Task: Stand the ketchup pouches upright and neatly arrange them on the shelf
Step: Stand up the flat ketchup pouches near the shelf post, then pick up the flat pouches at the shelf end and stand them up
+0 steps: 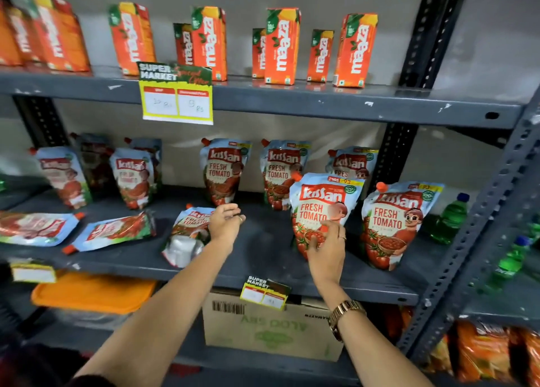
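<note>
Right hand (326, 247) rested on an upright ketchup pouch (321, 208) at four o'clock on the shelf (263, 249); left hand (224, 221) touched a fallen pouch (188, 234) at centre.

Left edge is cutting off the flat pouch (35, 228) on the shelf (263, 258); blur is smearing its label beyond reading; the upright pouch (62, 176) behind it is also blurring; a dark pouch (93, 161) in the back row is staying too dim to read. The left hand (225, 223) is covering part of the fallen pouch (187, 234); the right hand (327, 249) is hiding the lower front of the standing pouch (318, 208); figures on the price tag (176, 101) are showing too faint to read.
</note>
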`<act>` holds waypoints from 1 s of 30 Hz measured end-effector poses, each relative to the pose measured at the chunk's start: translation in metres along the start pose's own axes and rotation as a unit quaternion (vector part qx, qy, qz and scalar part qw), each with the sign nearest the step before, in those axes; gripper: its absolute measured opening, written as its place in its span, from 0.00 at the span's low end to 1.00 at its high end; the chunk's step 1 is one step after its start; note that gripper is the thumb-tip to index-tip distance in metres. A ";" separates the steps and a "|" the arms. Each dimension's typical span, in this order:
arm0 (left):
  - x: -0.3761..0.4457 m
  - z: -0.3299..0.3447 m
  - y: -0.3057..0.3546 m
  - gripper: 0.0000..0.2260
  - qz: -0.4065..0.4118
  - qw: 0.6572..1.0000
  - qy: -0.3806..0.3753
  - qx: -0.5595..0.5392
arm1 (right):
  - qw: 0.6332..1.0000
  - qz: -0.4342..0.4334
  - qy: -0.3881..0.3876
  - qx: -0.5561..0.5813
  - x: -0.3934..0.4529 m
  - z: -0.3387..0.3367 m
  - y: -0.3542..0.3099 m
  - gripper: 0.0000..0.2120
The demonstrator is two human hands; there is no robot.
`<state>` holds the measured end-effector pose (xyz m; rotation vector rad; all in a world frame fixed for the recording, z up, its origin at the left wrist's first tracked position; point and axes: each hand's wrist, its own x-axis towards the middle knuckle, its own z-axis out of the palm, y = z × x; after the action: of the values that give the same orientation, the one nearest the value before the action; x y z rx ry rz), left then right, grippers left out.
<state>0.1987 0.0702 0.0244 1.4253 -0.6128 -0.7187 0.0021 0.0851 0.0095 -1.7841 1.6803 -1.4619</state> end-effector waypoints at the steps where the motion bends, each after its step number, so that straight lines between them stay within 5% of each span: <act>1: 0.002 -0.011 0.001 0.15 0.009 1.000 0.015 0.006 | 1.000 -0.004 -0.002 0.004 -0.003 0.002 -0.004 0.15; 14: 0.045 -0.102 0.008 0.13 0.002 0.988 0.123 0.095 | 0.991 -0.017 -0.126 0.044 -0.022 0.075 -0.054 0.11; 23: 0.084 -0.136 -0.011 0.23 -0.149 0.980 0.068 0.112 | 0.970 -0.026 -0.243 -0.004 -0.025 0.160 -0.083 0.08; 27: 0.101 -0.146 -0.024 0.25 -0.230 0.969 -0.047 0.083 | 0.959 0.086 -0.270 -0.015 -0.027 0.192 -0.092 0.14; 30: 0.101 -0.146 -0.021 0.23 -0.228 0.967 -0.061 0.091 | 0.935 0.233 -0.263 0.042 -0.021 0.206 -0.097 0.18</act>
<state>0.3728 0.0889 -0.0105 1.7272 -0.4548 -1.1430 0.2253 0.0457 -0.0173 -1.4226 1.5706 -0.7534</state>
